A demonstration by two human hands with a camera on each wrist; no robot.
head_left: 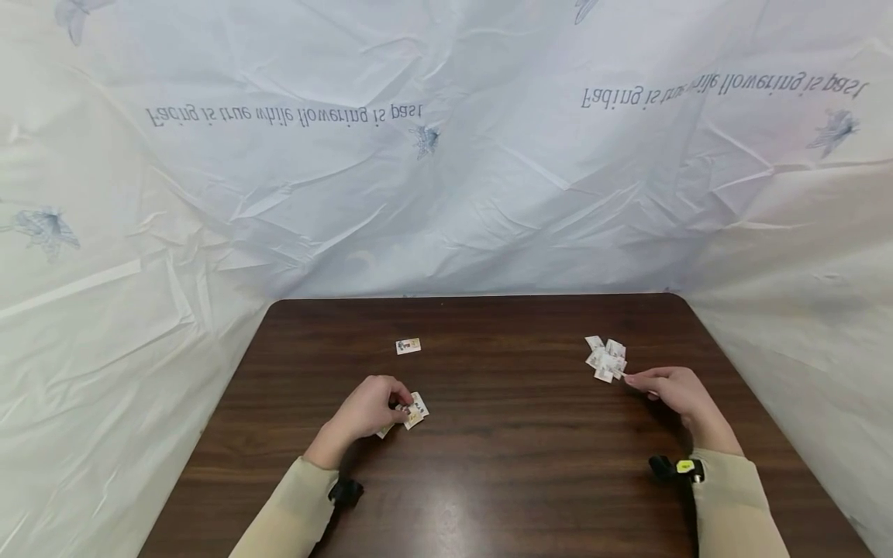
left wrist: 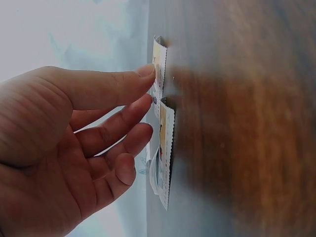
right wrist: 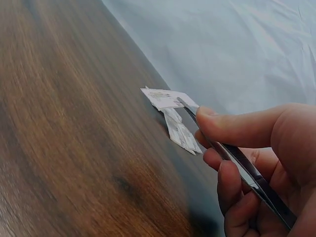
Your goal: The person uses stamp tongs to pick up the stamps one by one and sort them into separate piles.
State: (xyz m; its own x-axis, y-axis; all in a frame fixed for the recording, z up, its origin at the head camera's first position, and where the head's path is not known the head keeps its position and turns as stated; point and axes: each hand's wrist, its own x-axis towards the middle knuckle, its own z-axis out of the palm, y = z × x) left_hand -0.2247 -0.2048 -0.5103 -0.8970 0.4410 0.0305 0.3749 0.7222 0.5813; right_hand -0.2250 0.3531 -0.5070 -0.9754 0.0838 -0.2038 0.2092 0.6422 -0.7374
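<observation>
My right hand (head_left: 673,391) grips metal tweezers (right wrist: 242,170) between thumb and curled fingers. In the right wrist view, the tweezer tips meet a white printed sachet (right wrist: 165,97) on top of a small pile of sachets (head_left: 607,359). My left hand (head_left: 366,407) bends over several small printed sachets (head_left: 414,418) on the table, left of centre. Its thumb and forefinger pinch the edges of one sachet (left wrist: 159,52) with a serrated end, seen in the left wrist view. Beside it lies another sachet (left wrist: 167,133). The other left fingers are loosely curled.
A single sachet (head_left: 408,346) lies on the dark wooden table (head_left: 509,465), beyond my left hand. White sheeting (head_left: 446,217) with printed words hangs behind the table and along both sides. Each wrist wears a dark strap-on device (head_left: 346,492).
</observation>
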